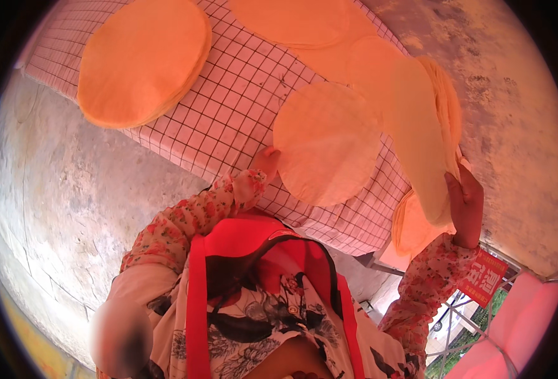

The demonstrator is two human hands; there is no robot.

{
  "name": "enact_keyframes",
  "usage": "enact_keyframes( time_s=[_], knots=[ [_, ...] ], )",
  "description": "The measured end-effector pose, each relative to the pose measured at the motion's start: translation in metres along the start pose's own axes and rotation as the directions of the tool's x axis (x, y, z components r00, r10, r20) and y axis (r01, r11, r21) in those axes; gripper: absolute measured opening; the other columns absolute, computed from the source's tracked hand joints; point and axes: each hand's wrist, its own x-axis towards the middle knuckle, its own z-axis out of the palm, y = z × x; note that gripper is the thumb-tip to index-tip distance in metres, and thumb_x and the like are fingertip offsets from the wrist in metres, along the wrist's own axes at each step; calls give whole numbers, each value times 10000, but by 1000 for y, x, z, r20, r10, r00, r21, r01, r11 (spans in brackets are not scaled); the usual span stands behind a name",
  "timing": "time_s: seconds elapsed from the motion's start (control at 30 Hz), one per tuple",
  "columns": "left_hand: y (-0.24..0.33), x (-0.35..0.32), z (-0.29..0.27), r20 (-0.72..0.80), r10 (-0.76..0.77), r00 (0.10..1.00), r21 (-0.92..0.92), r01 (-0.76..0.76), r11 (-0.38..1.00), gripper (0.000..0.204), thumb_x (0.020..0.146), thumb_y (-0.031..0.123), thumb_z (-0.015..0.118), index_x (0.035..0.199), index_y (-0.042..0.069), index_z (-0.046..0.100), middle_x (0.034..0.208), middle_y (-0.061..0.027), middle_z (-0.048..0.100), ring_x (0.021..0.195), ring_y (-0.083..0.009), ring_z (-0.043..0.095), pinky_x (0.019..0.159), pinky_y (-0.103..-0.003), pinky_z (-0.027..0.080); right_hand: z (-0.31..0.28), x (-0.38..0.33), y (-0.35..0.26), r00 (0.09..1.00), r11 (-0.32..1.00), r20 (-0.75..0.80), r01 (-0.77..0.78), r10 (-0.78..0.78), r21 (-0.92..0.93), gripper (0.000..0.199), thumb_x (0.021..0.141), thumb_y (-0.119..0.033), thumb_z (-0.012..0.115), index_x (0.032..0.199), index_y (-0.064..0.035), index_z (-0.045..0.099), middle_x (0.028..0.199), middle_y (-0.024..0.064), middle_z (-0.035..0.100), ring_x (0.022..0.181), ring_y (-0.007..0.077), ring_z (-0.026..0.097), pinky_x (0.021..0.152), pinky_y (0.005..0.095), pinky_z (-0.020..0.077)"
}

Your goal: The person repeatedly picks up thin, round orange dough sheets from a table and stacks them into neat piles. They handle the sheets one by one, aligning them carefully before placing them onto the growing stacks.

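My left hand [266,162] seems to pinch the round sheet [326,148] — my right hand [466,202] clasps a raised sheet [420,142], thumb against fingers.

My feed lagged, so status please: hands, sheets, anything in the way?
Left hand at left edge of pale round sheet on checkered cloth. Right hand holds tilted sheet. That sheet partly hides layered sheets behind.

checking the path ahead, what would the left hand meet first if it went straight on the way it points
Probably the pale round sheet: the left hand is right at its left edge, though whether it would pass over or under is unclear.
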Motion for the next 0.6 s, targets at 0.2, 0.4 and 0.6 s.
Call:
enact_keyframes(
  time_s=[0.2, 0.4, 0.6],
  knots=[
    [7, -12, 15, 15, -49, 999, 67, 48, 997, 248, 920, 163, 484, 1081, 18, 606, 861, -66, 644, 701, -175, 632, 581, -308, 529, 207, -8, -7, 982, 921, 89, 185, -164, -342, 191, 824, -82, 513, 1002, -56, 576, 1032, 113, 639, 874, 310, 626, 683, 411, 517],
    [-20, 12, -10, 104, 78, 992, 214, -99, 972, 265, 932, 160, 463, 1093, 13, 614, 807, -62, 643, 657, -154, 614, 560, -279, 513, 313, -32, 3, 992, 970, -11, 124, -129, -209, 256, 839, -100, 522, 1084, -44, 569, 1057, 134, 634, 912, 333, 621, 736, 414, 519],
    [-5, 4, -6, 142, -37, 989, 96, 24, 995, 293, 937, 199, 457, 1119, 19, 598, 875, -76, 654, 729, -168, 635, 623, -289, 524, 317, -33, 0, 991, 949, 43, 130, -123, -287, 315, 842, -114, 528, 1150, -46, 539, 1118, 127, 614, 970, 325, 604, 752, 413, 520]
  ],
)
